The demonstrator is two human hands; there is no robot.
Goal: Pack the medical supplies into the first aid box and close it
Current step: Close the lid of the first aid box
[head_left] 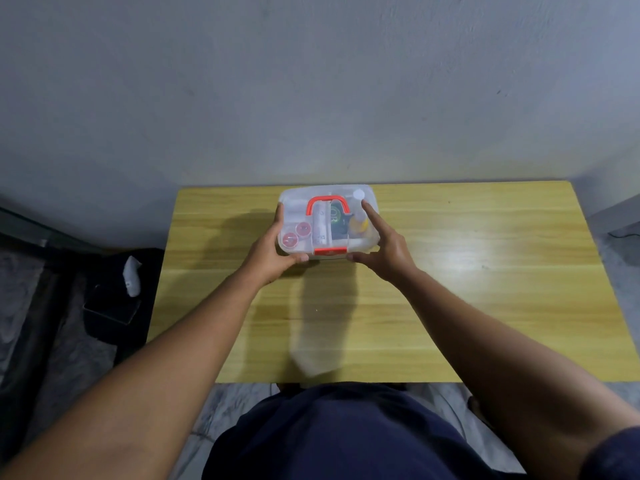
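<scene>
Both hands hold the first aid box (327,237) and stay apart, one at each near corner. Left hand (273,252) grips the left corner, fingers up the side wall and thumb on the front edge. Right hand (384,252) grips the right corner, thumb at the front and forefinger stretched over the lid.

On the yellow wooden table (485,306) the box stands at the far middle, close to the wall. It is clear plastic with rounded corners, and its lid is on. A red handle (328,199) lies flat on the lid, and a red latch (330,251) sits at the front edge.

Through the lid I see a dark packet (335,218) with green letters, maybe "OR", too blurred to read. A yellow bottle (358,225) and two red-topped round pieces (290,240) are also inside.
</scene>
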